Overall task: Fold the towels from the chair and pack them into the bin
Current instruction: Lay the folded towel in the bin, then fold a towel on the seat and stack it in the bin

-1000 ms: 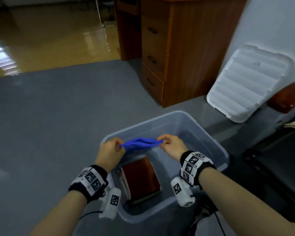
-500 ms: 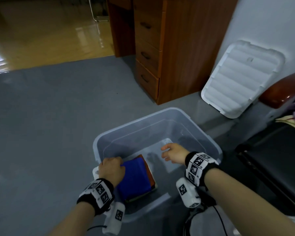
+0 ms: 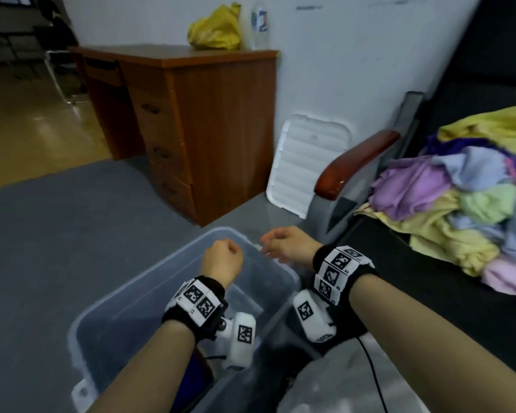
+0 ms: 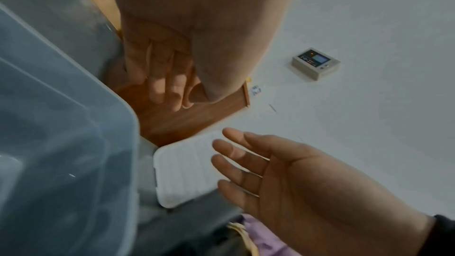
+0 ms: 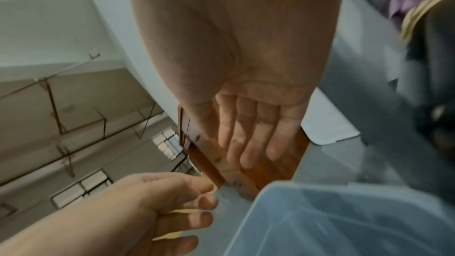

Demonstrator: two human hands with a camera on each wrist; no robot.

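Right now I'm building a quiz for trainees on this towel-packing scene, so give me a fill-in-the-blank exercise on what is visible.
1. The heap of unfolded coloured towels lies on the black ____.
2. The white ribbed plastic lid leans against the ____.
3. The right hand holds ____; the left hand is curled and also empty.
4. The yellow bag sits on top of the brown wooden ____.

Missing words: chair; wall; nothing; desk
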